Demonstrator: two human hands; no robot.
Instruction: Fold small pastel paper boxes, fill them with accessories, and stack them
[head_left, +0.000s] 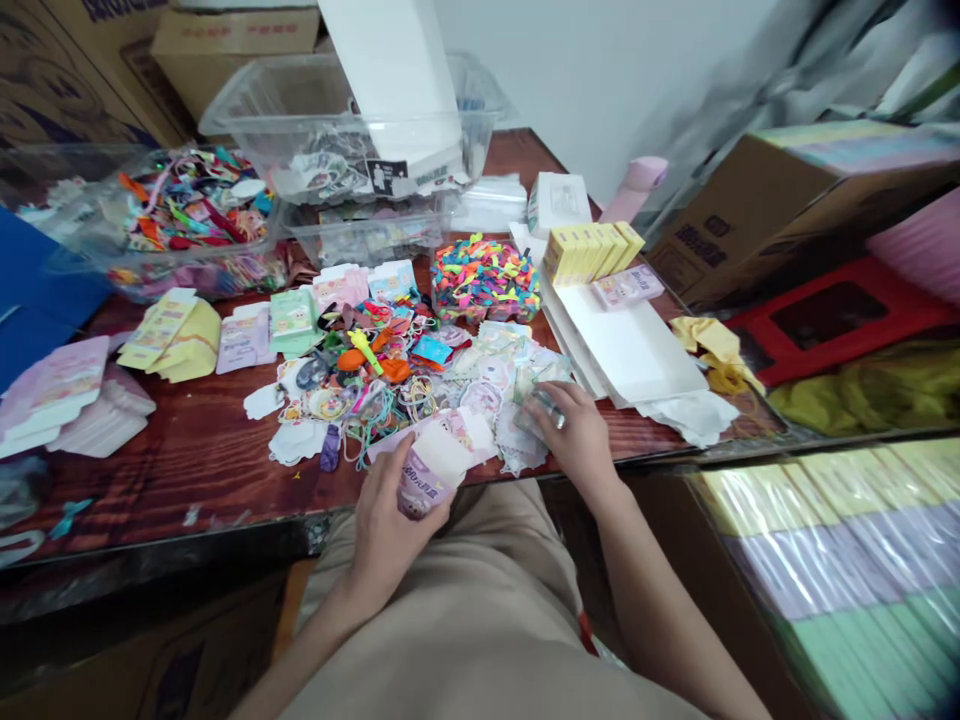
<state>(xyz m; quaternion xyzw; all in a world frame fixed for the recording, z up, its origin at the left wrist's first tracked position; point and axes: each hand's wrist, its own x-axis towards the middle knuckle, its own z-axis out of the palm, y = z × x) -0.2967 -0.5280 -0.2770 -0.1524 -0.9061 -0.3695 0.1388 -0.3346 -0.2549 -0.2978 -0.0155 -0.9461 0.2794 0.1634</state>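
My left hand [394,525] is wrapped round a small purple carton [429,478], whose white top flap stands open. Just behind it lies another pink printed carton [469,432], flat on the table. At the right of the heap, my right hand [574,430] has its fingers curled over the printed sticker packets [517,385]. Something clear and shiny shows under those fingertips, too blurred to name. Left of the packets are loose hair ties [418,398], orange balloons [397,370], a yellow whistle-like toy [365,350] and white die-cut cards [298,443].
Folded cartons [180,335] are stacked along the left. Behind the heap stand a tub of colourful small pieces [486,280] and clear plastic bins [262,110]. Yellow boxes [592,252] sit on a white tray [637,345] to the right. Wrapped boxes [840,540] lie below the table's right edge.
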